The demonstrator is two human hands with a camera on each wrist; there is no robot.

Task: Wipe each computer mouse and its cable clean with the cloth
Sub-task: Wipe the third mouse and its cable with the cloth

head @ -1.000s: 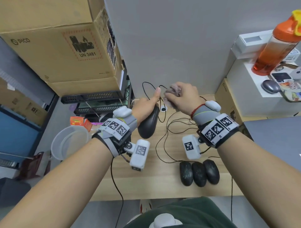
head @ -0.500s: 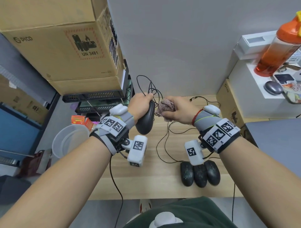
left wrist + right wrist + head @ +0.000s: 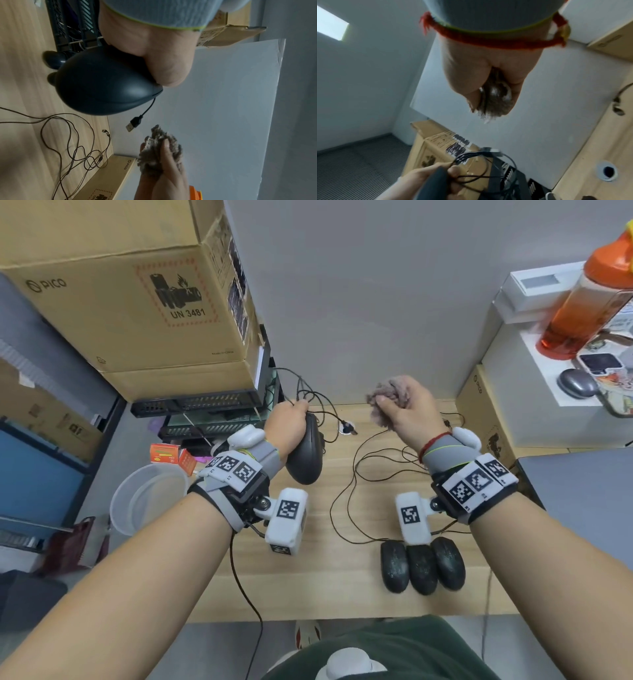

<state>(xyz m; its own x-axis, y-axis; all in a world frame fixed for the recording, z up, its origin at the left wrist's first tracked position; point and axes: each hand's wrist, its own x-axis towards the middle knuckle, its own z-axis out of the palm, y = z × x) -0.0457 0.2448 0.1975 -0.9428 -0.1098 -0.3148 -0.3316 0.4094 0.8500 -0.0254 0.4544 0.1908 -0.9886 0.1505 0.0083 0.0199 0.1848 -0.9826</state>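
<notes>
My left hand (image 3: 287,426) grips a black wired mouse (image 3: 306,455) above the wooden desk (image 3: 329,594), with its looped cable (image 3: 310,397) bunched under the fingers. In the left wrist view the mouse (image 3: 106,86) fills the middle and its USB plug (image 3: 133,123) dangles free. My right hand (image 3: 404,412) holds a crumpled grey-pink cloth (image 3: 388,392) raised to the right of the mouse, apart from it. The cloth (image 3: 494,100) pokes out of the fist in the right wrist view. Three black mice (image 3: 423,565) lie side by side near the desk's front edge, their cables (image 3: 356,484) tangled across the middle.
Stacked cardboard boxes (image 3: 137,302) sit on black trays (image 3: 205,405) at the back left. A white shelf (image 3: 548,405) on the right carries an orange bottle (image 3: 589,299) and a grey mouse (image 3: 577,383). A clear plastic tub (image 3: 147,498) stands left of the desk. A cable hole (image 3: 347,429) marks the desk's rear.
My right hand has drawn the cloth away to the right, off the cable. The left hand kept the mouse and its gathered cable, shifting slightly left.
</notes>
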